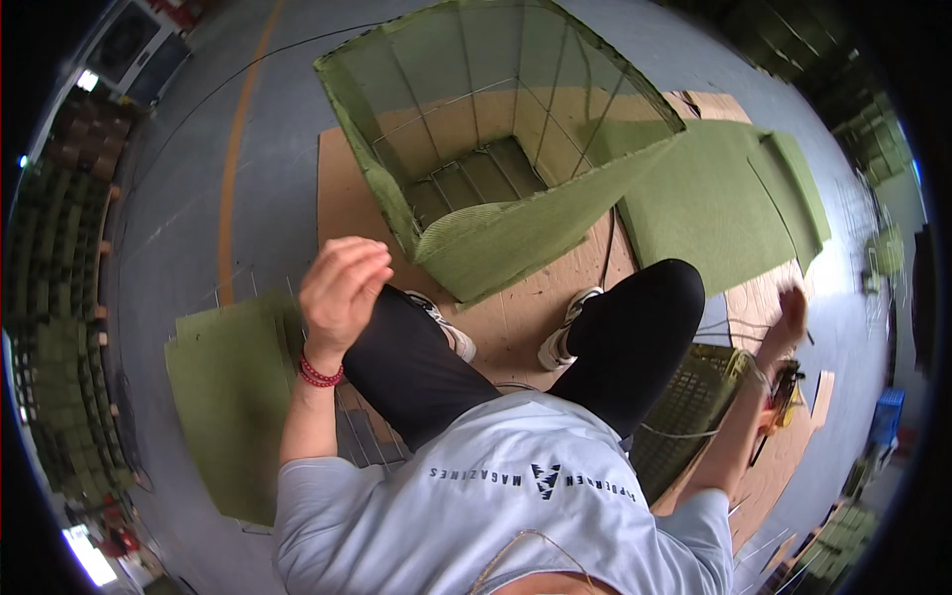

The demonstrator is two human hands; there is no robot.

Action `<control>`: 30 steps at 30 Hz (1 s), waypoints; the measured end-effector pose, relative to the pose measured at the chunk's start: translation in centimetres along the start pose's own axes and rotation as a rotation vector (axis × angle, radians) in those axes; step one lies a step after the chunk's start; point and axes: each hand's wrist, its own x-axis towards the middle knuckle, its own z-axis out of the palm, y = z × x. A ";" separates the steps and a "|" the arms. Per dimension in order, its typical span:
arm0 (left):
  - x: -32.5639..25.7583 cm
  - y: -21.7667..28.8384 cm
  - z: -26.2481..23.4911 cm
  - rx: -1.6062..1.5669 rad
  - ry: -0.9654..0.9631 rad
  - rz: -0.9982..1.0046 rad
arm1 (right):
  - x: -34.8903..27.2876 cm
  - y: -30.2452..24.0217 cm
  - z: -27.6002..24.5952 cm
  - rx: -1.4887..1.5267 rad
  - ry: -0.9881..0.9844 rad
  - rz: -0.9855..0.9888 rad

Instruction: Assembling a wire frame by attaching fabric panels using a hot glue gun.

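In front of me stands a large open box frame of metal wire covered in green mesh fabric (540, 238), its open side facing up toward me. My left hand (342, 293) is raised beside its near left corner, apart from it. The fingers are curled and pressed together; what they hold, if anything, is hidden. A red beaded bracelet circles that wrist. Out to the right, my right hand (790, 317) is smeared by motion above a yellow-handled tool (788, 405) and a dark slotted crate (694, 392). A small dark tip shows beside its fingers, too blurred to name.
Brown board (347, 188) lies under the box. Flat green panels (704, 208) lie at the right, and another green sheet (223, 397) at the left. A dark cable runs over the floor. Stacked green goods (50, 258) line the left side; a blue bin (888, 416) stands far right.
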 end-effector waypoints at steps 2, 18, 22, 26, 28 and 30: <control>-0.9 1.2 0.1 0.031 -0.006 0.006 | -1.1 -8.1 14.3 -0.186 -0.238 -0.220; 8.5 -2.9 -0.9 -0.152 -0.855 -0.025 | -6.4 -22.8 30.4 -0.028 -0.642 -0.722; 8.2 -3.3 -0.3 -0.208 -0.849 -0.089 | -12.1 -26.5 29.7 0.259 -0.762 -1.046; 8.9 -3.1 0.5 -0.115 -0.894 -0.013 | -17.0 -29.0 28.9 0.317 -0.997 -1.154; 9.4 -3.1 0.6 -0.130 -0.936 -0.008 | -18.5 -29.3 29.0 0.312 -1.014 -1.124; 9.8 -3.2 0.9 -0.144 -0.977 -0.005 | -19.5 -29.6 29.4 0.302 -1.002 -1.112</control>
